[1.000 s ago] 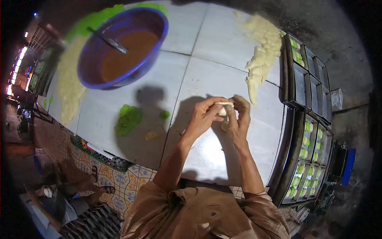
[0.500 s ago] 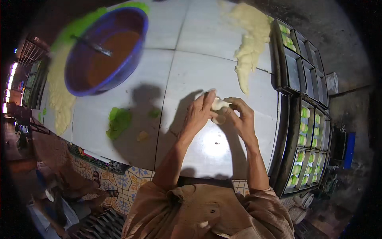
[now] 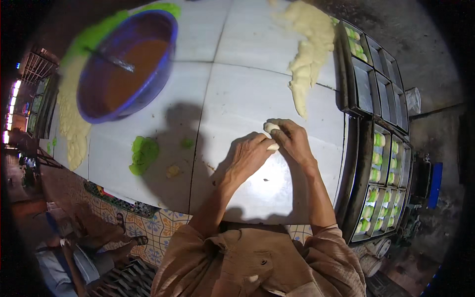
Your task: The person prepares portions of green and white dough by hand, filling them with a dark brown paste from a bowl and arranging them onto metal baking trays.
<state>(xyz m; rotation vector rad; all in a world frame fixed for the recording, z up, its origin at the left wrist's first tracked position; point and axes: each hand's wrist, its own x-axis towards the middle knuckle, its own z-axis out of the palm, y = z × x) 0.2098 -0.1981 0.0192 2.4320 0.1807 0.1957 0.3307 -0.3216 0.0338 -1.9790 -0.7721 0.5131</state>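
Both hands are just above the white tiled tabletop (image 3: 237, 104), close together. My left hand (image 3: 250, 156) is curled closed on a small piece of pale dough (image 3: 273, 147), of which only an end shows by the fingertips. My right hand (image 3: 292, 139) closes round a second pale dough lump (image 3: 270, 127), rounded, poking out by the thumb and forefinger. Beyond the hands lies a long strip of cream dough (image 3: 309, 54), thinning to a point towards me. A flattened green dough piece (image 3: 144, 155) rests to the left, with a small cream scrap (image 3: 173, 171) near it.
At the back left stands a purple basin (image 3: 170, 59) with brown filling and a metal utensil. More cream dough (image 3: 74, 128) and green dough (image 3: 94, 37) line that side. Metal trays (image 3: 366, 89) edge the right, the nearer holding green-and-cream dough pieces (image 3: 368, 212). A person (image 3: 74, 257) sits lower left.
The dough that was between both hands now shows as two pieces, one in each hand. My left hand has lowered slightly and its fingers have curled in.
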